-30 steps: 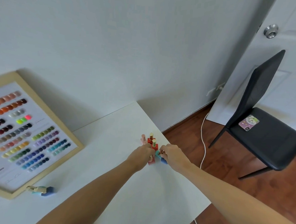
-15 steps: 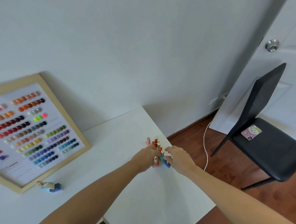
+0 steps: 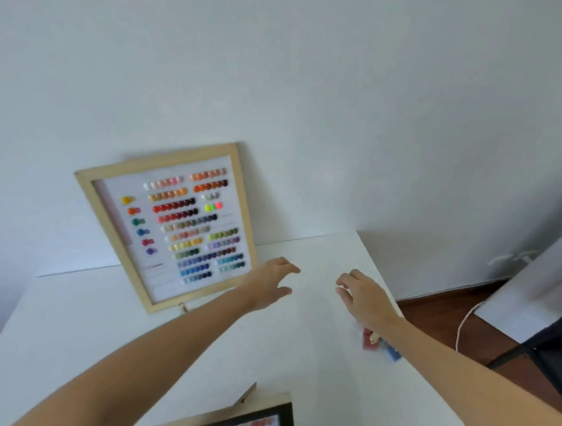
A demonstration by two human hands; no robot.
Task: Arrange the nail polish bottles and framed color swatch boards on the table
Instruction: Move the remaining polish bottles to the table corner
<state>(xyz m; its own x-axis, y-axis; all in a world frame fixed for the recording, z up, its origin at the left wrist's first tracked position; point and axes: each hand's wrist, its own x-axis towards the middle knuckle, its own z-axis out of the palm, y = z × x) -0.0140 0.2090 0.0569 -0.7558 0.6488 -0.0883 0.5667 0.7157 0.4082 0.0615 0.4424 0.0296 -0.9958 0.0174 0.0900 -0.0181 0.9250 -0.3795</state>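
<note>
A wood-framed colour swatch board [image 3: 174, 226] leans against the wall at the back of the white table [image 3: 298, 360]. A second swatch board [image 3: 255, 423], with a black inner frame, shows at the bottom edge. A blurred cluster of nail polish bottles [image 3: 380, 345], red and blue, sits near the table's right edge, partly hidden under my right forearm. One bottle's gold cap [image 3: 183, 308] peeks out by the leaning board's lower corner. My left hand [image 3: 271, 285] and my right hand [image 3: 363, 295] hover above the table with fingers spread, holding nothing.
The table ends close to the right of the bottles, over a wooden floor [image 3: 446, 325]. A white cable [image 3: 462, 323] runs along the floor. A dark chair [image 3: 545, 363] shows at the right edge. A plain white wall stands behind the table.
Both hands let go of the bottle cluster and moved away toward the back of the table, fingers now spread. The view swung left and down, bringing the second board into sight.
</note>
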